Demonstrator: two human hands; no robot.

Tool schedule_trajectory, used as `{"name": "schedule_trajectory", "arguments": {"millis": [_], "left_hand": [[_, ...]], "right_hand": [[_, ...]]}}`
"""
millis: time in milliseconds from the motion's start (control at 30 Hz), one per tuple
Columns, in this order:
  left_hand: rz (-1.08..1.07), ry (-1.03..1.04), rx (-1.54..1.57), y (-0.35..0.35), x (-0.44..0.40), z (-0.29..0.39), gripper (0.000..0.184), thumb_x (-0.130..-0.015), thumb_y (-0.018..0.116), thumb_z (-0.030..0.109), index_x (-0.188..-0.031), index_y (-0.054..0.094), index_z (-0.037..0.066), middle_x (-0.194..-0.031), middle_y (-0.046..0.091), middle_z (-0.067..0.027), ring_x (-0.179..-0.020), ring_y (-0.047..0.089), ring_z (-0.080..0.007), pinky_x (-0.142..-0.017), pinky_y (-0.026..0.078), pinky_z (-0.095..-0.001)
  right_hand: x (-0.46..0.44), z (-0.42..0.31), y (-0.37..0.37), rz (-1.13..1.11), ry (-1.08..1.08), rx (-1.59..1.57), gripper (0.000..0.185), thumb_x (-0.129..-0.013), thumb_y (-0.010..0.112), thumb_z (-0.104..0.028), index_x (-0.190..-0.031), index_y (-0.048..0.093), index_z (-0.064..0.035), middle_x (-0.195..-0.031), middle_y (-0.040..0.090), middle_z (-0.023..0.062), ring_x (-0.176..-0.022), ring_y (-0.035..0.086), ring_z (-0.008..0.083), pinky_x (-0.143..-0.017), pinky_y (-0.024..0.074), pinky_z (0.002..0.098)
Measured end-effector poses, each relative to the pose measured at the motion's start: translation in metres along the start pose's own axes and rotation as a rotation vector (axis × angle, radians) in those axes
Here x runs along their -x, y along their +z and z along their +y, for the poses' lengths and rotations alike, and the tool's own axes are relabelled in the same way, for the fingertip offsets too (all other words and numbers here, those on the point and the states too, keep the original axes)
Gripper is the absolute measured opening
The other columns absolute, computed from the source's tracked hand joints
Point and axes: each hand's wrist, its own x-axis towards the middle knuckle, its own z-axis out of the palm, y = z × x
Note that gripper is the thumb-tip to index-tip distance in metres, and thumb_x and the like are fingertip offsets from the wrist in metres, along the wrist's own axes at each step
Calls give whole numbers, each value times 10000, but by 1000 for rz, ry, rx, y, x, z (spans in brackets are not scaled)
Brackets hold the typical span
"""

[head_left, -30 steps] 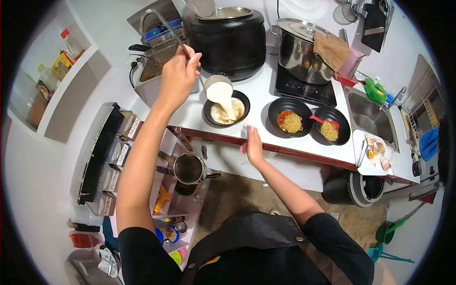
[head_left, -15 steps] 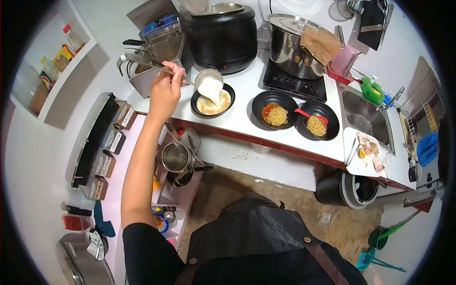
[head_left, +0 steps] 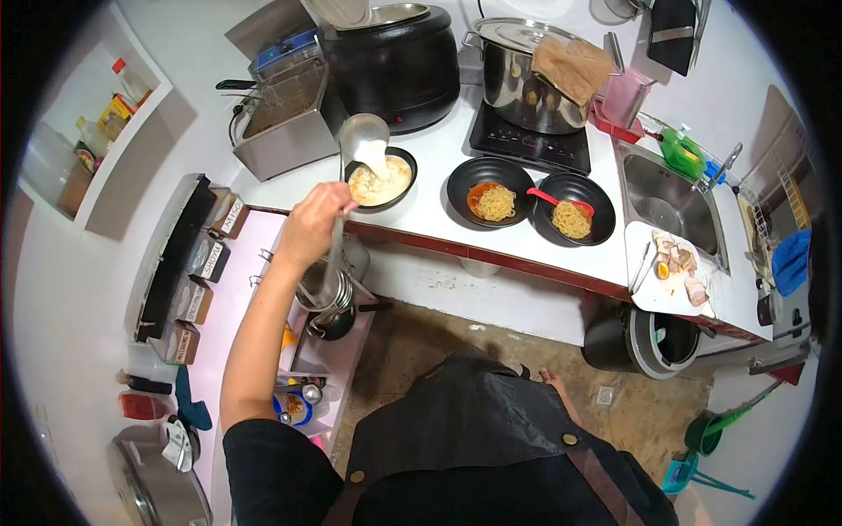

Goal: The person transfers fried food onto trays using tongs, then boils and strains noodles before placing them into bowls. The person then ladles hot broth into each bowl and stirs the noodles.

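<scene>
Clamping the left hand (head_left: 311, 226) on the slim handle of a shiny metal ladle (head_left: 364, 133), left of centre in the frame. Holding the ladle's rounded cup tilted above a round, smooth black bowl (head_left: 413, 178), in the upper left-centre of the frame, and letting a thick white liquid (head_left: 374, 159) fall in an opaque stream into creamy, brown-flecked contents. For the right hand, cannot tell its state; past the apron's (head_left: 474, 421) edge, showing only a scrap of bare skin, too small to read.

Resting on the smooth white desk (head_left: 430, 197), right of the black bowl: at centre, a wide matte bowl (head_left: 517, 175) with pale, stringy noodles (head_left: 498, 203) in glossy orange-red sauce; just beside it, a second matte bowl (head_left: 602, 197) with more noodles and a red spoon (head_left: 545, 196).

Behind these, on a flat, glassy black cooker (head_left: 526, 145), standing upright: a polished steel pot (head_left: 507, 83) with a soft, creased brown cloth (head_left: 572, 68) draped over its lid. At upper left, near the black bowl: a bulging dark warmer (head_left: 395, 74) and a boxy metal fryer (head_left: 294, 145). At right, below the steel sink (head_left: 658, 203): a white board (head_left: 647, 296) bearing pale, irregular meat pieces (head_left: 695, 289) and a cut egg (head_left: 663, 270) with a yellow-orange centre.
</scene>
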Motion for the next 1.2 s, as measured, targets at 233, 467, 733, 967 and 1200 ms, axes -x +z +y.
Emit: {"name": "schedule_trajectory", "arguments": {"millis": [233, 467, 733, 967, 1200], "left_hand": [[-389, 375, -253, -1, 39, 17, 176, -688, 618, 218, -842, 585, 138, -1026, 555, -29, -927, 534, -221, -789, 495, -304], [-129, 3, -214, -30, 12, 31, 201, -712, 570, 18, -913, 564, 30, -930, 607, -113, -854, 598, -249, -778, 499, -315], [802, -912, -208, -236, -52, 162, 289, -959, 424, 284, -914, 507, 11, -792, 586, -111, -621, 599, -160, -569, 501, -265], [633, -1423, -73, -234, 169, 199, 481, -951, 348, 466, -863, 550, 38, -783, 619, -97, -673, 592, -175, -649, 480, -309], [-54, -1664, -359, -70, 443, 128, 282, -904, 387, 181, -1027, 468, -59, -798, 611, -251, -759, 610, -406, -663, 487, -474]], "right_hand": [[-49, 63, -2, -93, 1, 137, 530, -926, 446, -435, -1304, 431, -63, -941, 614, 150, -686, 624, 234, -586, 519, 359], [-113, 106, -29, -322, -113, 606, 459, -929, 430, -380, -1199, 489, -14, -1011, 605, 170, -724, 631, 250, -660, 516, 363], [-113, -102, 48, -461, -412, 645, 253, -872, 565, -293, -1020, 566, -88, -696, 544, 70, -502, 549, 148, -423, 441, 284], [-58, -164, 152, -627, -560, 728, 247, -874, 553, -290, -1024, 571, -94, -717, 557, 59, -513, 545, 139, -452, 457, 274], [-1, -125, 206, -606, -617, 1131, 315, -875, 556, -284, -1085, 575, -50, -922, 630, 189, -795, 614, 280, -699, 496, 380]]}}
